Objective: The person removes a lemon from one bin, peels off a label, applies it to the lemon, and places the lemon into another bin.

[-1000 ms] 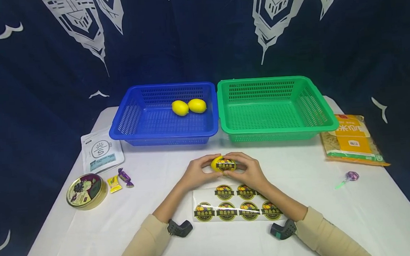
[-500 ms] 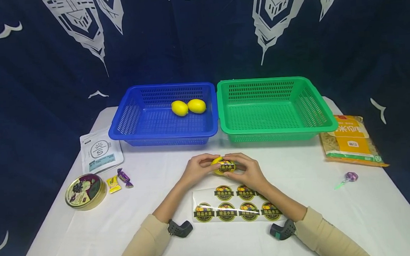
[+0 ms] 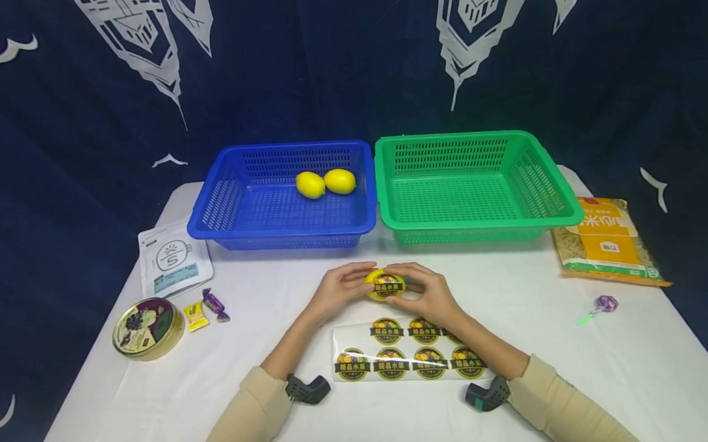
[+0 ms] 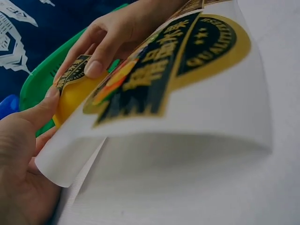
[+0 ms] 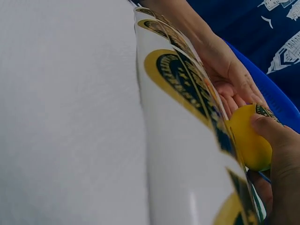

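A yellow lemon [image 3: 370, 277] with a round black-and-gold label sticker [image 3: 389, 285] on its near side is held between both hands above the table. My right hand [image 3: 423, 291] grips it from the right, thumb on the near side. From the left, my left hand [image 3: 337, 292] holds it, with the thumb at the sticker's left edge and fingers behind. In the left wrist view, the left thumb [image 4: 47, 103] touches the lemon beside the label. Just below the hands lies a white sticker sheet [image 3: 362, 340] with several matching labels; the right forearm covers part of it.
Behind stand a blue basket [image 3: 281, 242] holding two lemons [image 3: 325, 183] and a green basket [image 3: 484, 225]. Left are a white pouch [image 3: 174, 259], a round tin [image 3: 148, 329] and two wrapped candies [image 3: 206, 310]. An orange food bag [image 3: 608, 244] and a lollipop [image 3: 605, 304] lie right.
My left thumb rose from below the lemon onto the sticker's left part, then slid back to its left edge, showing more of the label. My right hand keeps its grip.
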### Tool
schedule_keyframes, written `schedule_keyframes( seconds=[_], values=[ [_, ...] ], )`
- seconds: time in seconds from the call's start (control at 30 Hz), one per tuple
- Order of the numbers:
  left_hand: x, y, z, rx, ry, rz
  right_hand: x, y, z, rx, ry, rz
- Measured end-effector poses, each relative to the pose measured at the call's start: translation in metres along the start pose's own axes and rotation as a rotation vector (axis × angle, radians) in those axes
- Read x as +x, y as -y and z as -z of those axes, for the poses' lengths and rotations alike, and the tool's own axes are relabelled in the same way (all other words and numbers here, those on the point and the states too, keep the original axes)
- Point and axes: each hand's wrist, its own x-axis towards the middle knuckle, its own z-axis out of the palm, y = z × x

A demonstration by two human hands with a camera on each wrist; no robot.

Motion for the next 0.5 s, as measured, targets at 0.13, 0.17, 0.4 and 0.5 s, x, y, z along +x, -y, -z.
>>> schedule_keyframes(
  seconds=[0.13, 0.17, 0.4, 0.5],
  values=[
    [-0.005, -0.008, -0.003, -0.057, 0.025, -0.088, 0.0, -0.001, 0.001, 0.018, -0.006, -0.027],
    [-0.006, -0.009, -0.005, -0.047, 0.026, -0.111, -0.001, -0.001, 0.001, 0.026, -0.008, -0.031],
    [-0.003, 0.002, -0.014, 0.172, -0.007, -0.315, -0.001, -0.003, -0.002, 0.03, -0.02, 0.004],
    [-0.002, 0.003, -0.015, 0.353, -0.042, -0.414, -0.002, -0.003, -0.002, 0.001, -0.028, 0.028]
  ],
)
